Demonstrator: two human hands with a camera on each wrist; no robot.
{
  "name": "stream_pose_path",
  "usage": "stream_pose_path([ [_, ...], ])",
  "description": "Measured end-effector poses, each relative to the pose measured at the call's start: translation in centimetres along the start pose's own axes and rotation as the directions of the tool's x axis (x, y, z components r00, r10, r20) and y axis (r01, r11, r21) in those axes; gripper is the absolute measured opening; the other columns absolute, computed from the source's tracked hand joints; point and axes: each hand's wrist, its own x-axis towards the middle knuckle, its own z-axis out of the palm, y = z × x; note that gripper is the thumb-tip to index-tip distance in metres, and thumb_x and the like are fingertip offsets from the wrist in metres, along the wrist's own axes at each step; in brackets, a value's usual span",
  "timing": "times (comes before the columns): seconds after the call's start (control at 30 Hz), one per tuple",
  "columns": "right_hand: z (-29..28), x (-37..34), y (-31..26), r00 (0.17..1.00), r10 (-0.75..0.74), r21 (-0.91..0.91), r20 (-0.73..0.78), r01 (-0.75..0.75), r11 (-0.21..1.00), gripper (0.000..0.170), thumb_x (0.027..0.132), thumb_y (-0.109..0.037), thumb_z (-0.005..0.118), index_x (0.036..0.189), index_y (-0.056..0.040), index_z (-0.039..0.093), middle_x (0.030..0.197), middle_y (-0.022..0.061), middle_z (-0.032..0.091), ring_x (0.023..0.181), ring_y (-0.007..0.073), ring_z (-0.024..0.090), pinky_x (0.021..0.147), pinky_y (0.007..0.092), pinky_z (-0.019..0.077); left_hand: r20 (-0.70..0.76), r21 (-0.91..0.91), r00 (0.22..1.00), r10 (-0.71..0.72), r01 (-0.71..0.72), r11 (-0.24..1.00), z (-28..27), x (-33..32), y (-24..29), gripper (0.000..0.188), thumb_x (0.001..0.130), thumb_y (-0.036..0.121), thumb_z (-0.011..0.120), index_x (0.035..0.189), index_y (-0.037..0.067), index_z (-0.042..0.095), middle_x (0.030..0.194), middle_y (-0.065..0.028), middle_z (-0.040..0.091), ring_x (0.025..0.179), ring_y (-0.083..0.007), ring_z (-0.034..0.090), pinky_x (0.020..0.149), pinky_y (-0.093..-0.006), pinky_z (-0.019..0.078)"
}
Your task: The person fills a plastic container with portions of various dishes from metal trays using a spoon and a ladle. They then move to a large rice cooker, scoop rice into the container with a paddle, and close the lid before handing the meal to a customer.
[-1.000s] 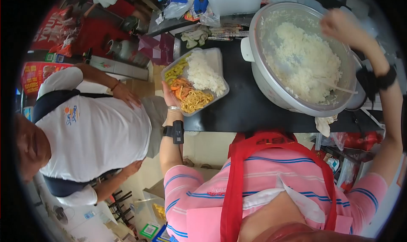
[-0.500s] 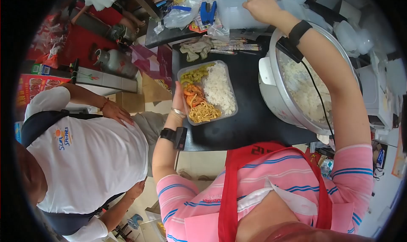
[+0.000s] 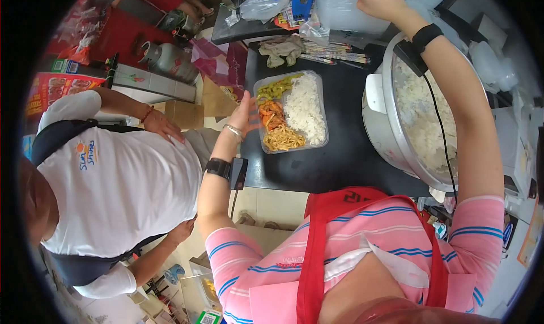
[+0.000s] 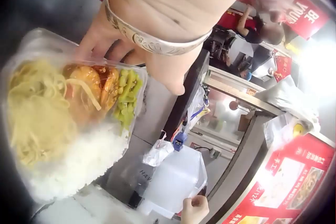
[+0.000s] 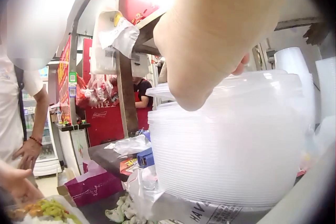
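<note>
A clear food container (image 3: 322, 108) with rice, noodles, shrimp and green vegetables lies on the black table (image 3: 300, 174). My left hand (image 3: 243, 119) is at its left side, fingers extended against the wall; the left wrist view shows this hand (image 4: 152, 29) beside the container's rim (image 4: 63, 53). At the top of the head view, my right hand (image 3: 381, 1) has curled fingers over a stack of translucent plastic lids (image 3: 343, 12). Close up, the right hand (image 5: 210, 40) pinches at the raised top lid (image 5: 160, 91) above the stack (image 5: 220, 155); its fingertips are mostly hidden.
A large pot (image 3: 391, 137) of rice stands on the right. Behind the container lie a cloth (image 3: 281, 49) and wrapped chopsticks (image 3: 340, 52), with a blue stapler (image 3: 302, 5) on the ledge. A person in a white shirt (image 3: 124, 182) stands at left.
My right hand has moved from over the rice pot to the lid stack. The container, tilted on my left hand earlier, now lies flatter on the table, and the left fingers have come partly away.
</note>
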Motion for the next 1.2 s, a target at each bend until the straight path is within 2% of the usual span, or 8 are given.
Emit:
stream_pose_path([
  [0.4, -2.9, 0.9, 1.3, 0.919, 0.113, -0.063, -0.377, -0.148, 0.987, 0.009, 0.059, -0.014, 0.053, 0.063, -0.0066, 0.049, 0.063, 0.0096, 0.05, 0.059, 0.0272, 0.053, 0.053, 0.0384, 0.0429, -0.215, -0.042, 0.856, 0.47, -0.489, 0.871, 2.3, -6.0, 6.7, 0.032, 0.084, 0.023, 0.049, 0.11, 0.004, 0.051, 0.099, -0.0074, 0.057, 0.082, -0.0155, 0.054, 0.07, -0.0248, 0.0427],
  [0.67, -9.4, -2.8, -13.0, 0.696, -0.574, -0.005, -0.431, 0.635, 0.773, 0.01, 0.059, -0.016, 0.053, 0.064, -0.0089, 0.047, 0.065, 0.0015, 0.045, 0.064, 0.0157, 0.048, 0.056, 0.0275, 0.0393, -0.011, -0.637, 0.858, 0.513, -0.402, 0.658, 6.5, -10.2, 11.1, 0.041, 0.086, 0.018, 0.041, 0.119, -0.003, 0.027, 0.106, -0.023, 0.05, 0.089, -0.0305, 0.054, 0.079, -0.038, 0.0452],
  [0.8, -13.4, -7.1, -18.0, 0.892, -0.43, 0.174, -0.137, 0.449, 0.876, 0.015, 0.06, -0.017, 0.057, 0.07, -0.0067, 0.055, 0.073, 0.0034, 0.053, 0.072, 0.0162, 0.052, 0.06, 0.0275, 0.0395, -0.085, -0.574, 0.858, 0.506, -0.458, 0.679, 6.4, -11.2, 7.6, 0.034, 0.085, 0.012, 0.037, 0.117, 0.001, 0.031, 0.104, -0.0212, 0.051, 0.089, -0.0287, 0.054, 0.077, -0.0363, 0.0465],
  [0.83, -14.4, -8.0, -18.7, 0.958, -0.263, 0.366, -0.118, 0.288, 0.885, 0.022, 0.062, -0.017, 0.057, 0.079, -0.0049, 0.054, 0.083, 0.0074, 0.053, 0.081, 0.0194, 0.051, 0.066, 0.0299, 0.0393, 0.071, -0.58, 0.827, 0.558, -0.421, 0.697, 5.1, -11.1, 6.3, 0.045, 0.083, 0.008, 0.038, 0.126, 0.005, 0.024, 0.103, -0.0206, 0.051, 0.086, -0.0277, 0.055, 0.073, -0.0369, 0.048],
  [0.97, -14.2, -13.7, -22.2, 0.956, 0.282, 0.829, 0.077, -0.218, 0.514, 0.056, 0.073, -0.017, 0.056, 0.12, 0.0026, 0.032, 0.124, 0.0224, 0.033, 0.112, 0.0346, 0.036, 0.095, 0.0398, 0.0278, 0.051, -0.43, 0.796, 0.603, -0.527, 0.733, 4.5, -12.2, 0.1, 0.055, 0.081, 0.007, 0.039, 0.131, 0.008, 0.016, 0.104, -0.0207, 0.051, 0.084, -0.026, 0.056, 0.062, -0.0355, 0.0501],
  [1.03, -9.4, -16.4, -23.8, 0.791, 0.519, 0.862, 0.323, -0.473, 0.183, 0.055, 0.075, -0.018, 0.055, 0.12, 0.0049, 0.032, 0.122, 0.0223, 0.035, 0.112, 0.0319, 0.037, 0.094, 0.0372, 0.0298, -0.006, -0.471, 0.807, 0.59, -0.523, 0.711, 5.3, -12.0, -2.6, 0.058, 0.08, 0.006, 0.041, 0.132, 0.011, 0.014, 0.097, -0.0208, 0.055, 0.076, -0.0243, 0.059, 0.055, -0.0303, 0.0501],
  [1.1, -3.5, -18.0, -23.5, 0.586, 0.338, 0.674, 0.736, -0.597, -0.435, 0.046, 0.085, -0.026, 0.047, 0.122, -0.0016, 0.034, 0.107, 0.0099, 0.049, 0.09, 0.0152, 0.05, 0.074, 0.026, 0.0421, 0.013, -0.464, 0.819, 0.573, -0.503, 0.729, 6.2, -11.1, -4.3, 0.058, 0.081, 0.006, 0.041, 0.132, 0.011, 0.014, 0.096, -0.0207, 0.055, 0.073, -0.0243, 0.059, 0.055, -0.0297, 0.05],
  [1.2, 0.0, -18.0, -22.9, 0.566, 0.173, 0.551, 0.806, -0.613, -0.566, 0.033, 0.086, -0.028, 0.044, 0.108, -0.0031, 0.047, 0.08, 0.0037, 0.055, 0.064, 0.0091, 0.05, 0.056, 0.0208, 0.0427, 0.049, -0.396, 0.82, 0.57, -0.508, 0.765, 6.6, -9.5, -4.5, 0.053, 0.083, 0.007, 0.04, 0.131, 0.013, 0.019, 0.097, -0.0127, 0.054, 0.074, -0.022, 0.057, 0.058, -0.0315, 0.0491],
])
